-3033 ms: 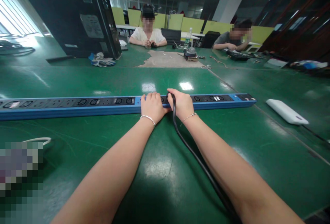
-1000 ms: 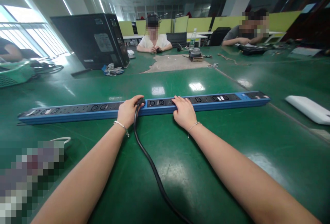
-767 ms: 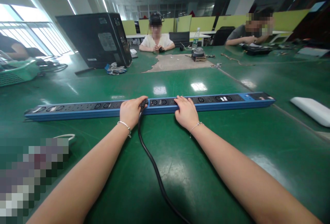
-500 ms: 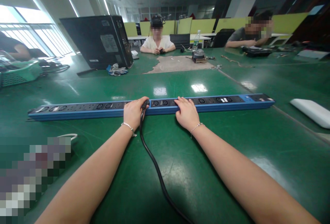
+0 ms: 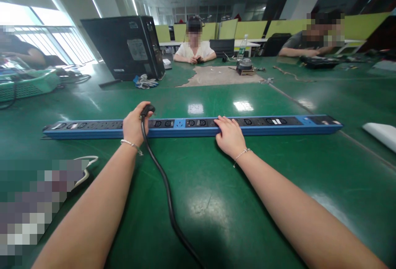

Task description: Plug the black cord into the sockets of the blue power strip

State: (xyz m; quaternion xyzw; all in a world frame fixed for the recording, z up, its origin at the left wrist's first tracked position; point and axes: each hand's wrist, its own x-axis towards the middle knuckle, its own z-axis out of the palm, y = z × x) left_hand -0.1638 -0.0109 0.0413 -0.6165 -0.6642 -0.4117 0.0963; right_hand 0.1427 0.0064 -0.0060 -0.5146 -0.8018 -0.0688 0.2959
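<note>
A long blue power strip (image 5: 198, 131) with a black face and rows of sockets lies crosswise on the green table. My left hand (image 5: 133, 125) is closed around a black plug (image 5: 148, 109), held up above the strip left of its middle. From the plug a thick black cable (image 5: 168, 190) runs down toward me across the table. The blue socket (image 5: 180, 123) near the strip's middle is uncovered. Right of that socket, my right hand (image 5: 230, 138) grips the strip, fingers over its top and thumb at the front side.
A black computer case (image 5: 123, 50) stands at the back left, gloves (image 5: 145, 81) beside it. Further left is a green basket (image 5: 34, 84). A white object (image 5: 382, 135) lies at right. People sit across the table; a bottle (image 5: 243, 47) stands there. A blurred-out item (image 5: 34, 207) lies near left.
My left hand has lifted the plug off the strip's middle and moved it up and left, uncovering the blue socket. My right hand keeps its place on the strip. The view has shifted slightly.
</note>
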